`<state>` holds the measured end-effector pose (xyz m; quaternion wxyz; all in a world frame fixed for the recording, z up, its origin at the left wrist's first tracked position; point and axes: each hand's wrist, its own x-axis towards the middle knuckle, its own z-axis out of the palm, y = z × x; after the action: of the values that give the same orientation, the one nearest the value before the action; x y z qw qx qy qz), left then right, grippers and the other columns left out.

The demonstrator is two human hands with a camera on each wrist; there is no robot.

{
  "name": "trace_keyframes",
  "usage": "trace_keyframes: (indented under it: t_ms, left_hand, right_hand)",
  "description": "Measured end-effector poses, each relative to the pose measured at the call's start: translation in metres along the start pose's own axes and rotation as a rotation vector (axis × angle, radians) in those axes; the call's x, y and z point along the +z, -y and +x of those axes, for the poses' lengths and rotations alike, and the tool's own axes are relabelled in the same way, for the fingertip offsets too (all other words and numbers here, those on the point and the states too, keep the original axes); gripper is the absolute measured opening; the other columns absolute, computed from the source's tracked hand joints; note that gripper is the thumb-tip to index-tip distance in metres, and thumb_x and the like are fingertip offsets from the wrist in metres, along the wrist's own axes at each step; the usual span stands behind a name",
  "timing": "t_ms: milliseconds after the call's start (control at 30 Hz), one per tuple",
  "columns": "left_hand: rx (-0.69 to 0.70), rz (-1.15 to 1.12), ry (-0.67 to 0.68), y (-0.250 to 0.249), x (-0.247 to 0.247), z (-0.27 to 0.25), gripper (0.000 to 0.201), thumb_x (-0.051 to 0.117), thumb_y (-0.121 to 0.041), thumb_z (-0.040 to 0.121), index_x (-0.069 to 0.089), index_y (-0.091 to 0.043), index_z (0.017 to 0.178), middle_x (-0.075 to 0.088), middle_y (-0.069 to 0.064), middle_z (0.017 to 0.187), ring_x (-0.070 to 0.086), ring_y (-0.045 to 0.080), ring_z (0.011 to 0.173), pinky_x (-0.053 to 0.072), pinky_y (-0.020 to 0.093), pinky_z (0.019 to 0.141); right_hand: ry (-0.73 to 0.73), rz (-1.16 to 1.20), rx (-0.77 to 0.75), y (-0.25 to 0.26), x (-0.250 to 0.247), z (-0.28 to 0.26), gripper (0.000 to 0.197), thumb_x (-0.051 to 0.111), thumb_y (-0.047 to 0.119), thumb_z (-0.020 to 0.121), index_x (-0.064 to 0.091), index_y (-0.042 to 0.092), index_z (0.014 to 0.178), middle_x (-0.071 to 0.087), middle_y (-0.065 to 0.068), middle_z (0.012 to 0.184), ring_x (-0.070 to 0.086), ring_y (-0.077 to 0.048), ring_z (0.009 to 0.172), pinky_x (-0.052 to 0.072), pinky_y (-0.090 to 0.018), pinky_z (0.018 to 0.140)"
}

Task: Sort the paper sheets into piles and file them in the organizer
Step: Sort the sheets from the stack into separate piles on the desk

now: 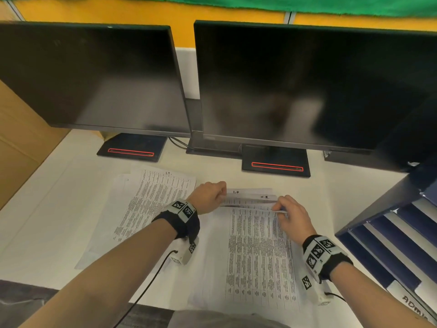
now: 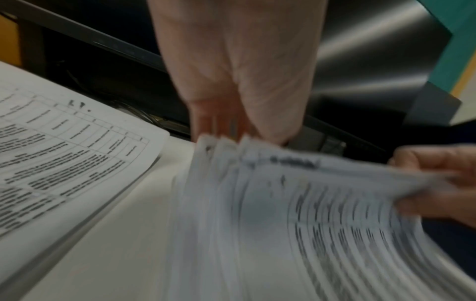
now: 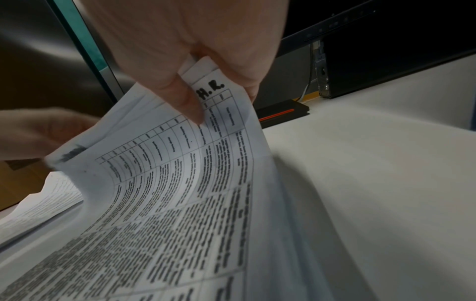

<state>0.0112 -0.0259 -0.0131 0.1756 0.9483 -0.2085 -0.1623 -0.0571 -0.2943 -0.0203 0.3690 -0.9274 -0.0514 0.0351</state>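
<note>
A stack of printed sheets lies on the white desk in front of me, its far ends lifted and fanned. My left hand pinches the far left corner of the fanned sheets. My right hand pinches the far right corner of the top sheets; the top one is marked "H.R.". A second pile marked "I.T." lies flat to the left. The dark blue organizer with slanted slots stands at the right edge.
Two black monitors on stands with red stripes fill the back of the desk. A cardboard box sits at the left. A label reading "ADMIN" shows on the organizer's near slot.
</note>
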Motion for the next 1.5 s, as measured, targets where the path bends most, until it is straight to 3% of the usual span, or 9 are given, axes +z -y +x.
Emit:
trace_keyframes:
  t_ms: [100,367,467,600,800,967,1167,1367,1500]
  left_hand:
    - [-0.047,-0.061,0.091,-0.001,-0.008,-0.001,0.013,0.050,-0.016,0.091,0.059,-0.012,0.098,0.065,0.004,0.095,0.059,0.022,0.080,0.046,0.022,0.062]
    - [0.009,-0.443,-0.263,0.011,-0.103,-0.014,0.013,0.061,-0.022,0.087,0.068,-0.015,0.095,0.069,0.003,0.092,0.064,0.015,0.079,0.051,0.028,0.069]
    - [-0.133,-0.505,-0.307,0.048,-0.149,-0.029,0.005,0.060,-0.018,0.089,0.065,-0.018,0.087,0.064,0.004,0.079,0.060,0.016,0.069,0.048,0.030,0.062]
    - [-0.490,-0.436,-0.227,0.116,-0.174,-0.055,0.017,0.065,-0.028,0.085,0.061,-0.013,0.092,0.066,0.009,0.089,0.063,0.028,0.085,0.050,0.041,0.084]
    - [-0.778,-0.320,-0.201,0.211,-0.114,-0.092,0.034,0.066,-0.029,0.082,0.059,-0.011,0.109,0.062,0.018,0.112,0.060,0.033,0.094,0.049,0.048,0.087]
    - [-0.911,0.000,-0.209,0.188,-0.088,-0.083,0.042,0.056,-0.012,0.087,0.050,-0.015,0.128,0.048,0.019,0.129,0.052,0.038,0.113,0.044,0.048,0.095]
    - [-0.252,0.080,-0.460,0.081,-0.053,-0.029,0.021,0.049,-0.024,0.093,0.061,-0.020,0.109,0.056,0.006,0.110,0.053,0.023,0.103,0.044,0.041,0.092]
    - [-0.036,-0.097,0.051,0.008,-0.014,0.014,0.019,0.058,-0.027,0.089,0.065,-0.014,0.102,0.061,0.007,0.103,0.050,0.014,0.088,0.044,0.031,0.084]
    - [-0.079,0.084,0.142,0.010,-0.012,0.018,0.024,0.064,-0.030,0.084,0.061,-0.012,0.101,0.060,0.006,0.103,0.048,0.017,0.085,0.041,0.029,0.076]
  right_hand:
    - [-0.006,0.025,0.006,-0.002,-0.001,0.000,0.025,0.053,-0.010,0.078,0.054,0.015,0.076,0.054,0.004,0.085,0.055,-0.008,0.083,0.039,-0.012,0.070]
    - [-0.060,0.091,0.013,-0.010,-0.015,0.004,0.038,0.056,-0.012,0.071,0.050,0.025,0.064,0.056,0.000,0.079,0.056,-0.017,0.079,0.046,-0.034,0.073]
    - [-0.027,0.076,0.018,-0.011,-0.016,0.004,0.039,0.056,-0.011,0.072,0.049,0.026,0.063,0.056,0.001,0.078,0.056,-0.017,0.079,0.046,-0.035,0.073]
    - [-0.017,0.066,0.009,-0.012,-0.015,0.007,0.041,0.056,-0.011,0.072,0.048,0.027,0.062,0.056,0.001,0.078,0.056,-0.018,0.079,0.047,-0.036,0.074]
    - [0.023,0.046,-0.021,-0.005,-0.010,0.015,0.036,0.058,-0.012,0.072,0.051,0.022,0.064,0.055,0.002,0.077,0.056,-0.009,0.078,0.044,-0.030,0.071]
    - [0.048,0.000,-0.039,0.003,-0.001,0.022,0.029,0.057,-0.009,0.075,0.052,0.018,0.068,0.054,0.005,0.080,0.057,-0.009,0.080,0.047,-0.028,0.074]
    - [0.083,-0.115,-0.094,0.015,0.007,0.024,0.022,0.051,-0.006,0.080,0.051,0.015,0.076,0.048,0.010,0.082,0.053,-0.011,0.078,0.038,-0.014,0.068]
    - [0.085,-0.091,-0.180,0.021,0.004,0.017,0.027,0.054,-0.013,0.073,0.053,0.014,0.074,0.055,0.008,0.078,0.054,-0.004,0.074,0.036,-0.004,0.068]
    - [0.074,-0.088,-0.174,0.019,0.004,0.011,0.028,0.053,-0.013,0.073,0.054,0.014,0.075,0.055,0.008,0.080,0.055,-0.008,0.078,0.038,-0.008,0.069]
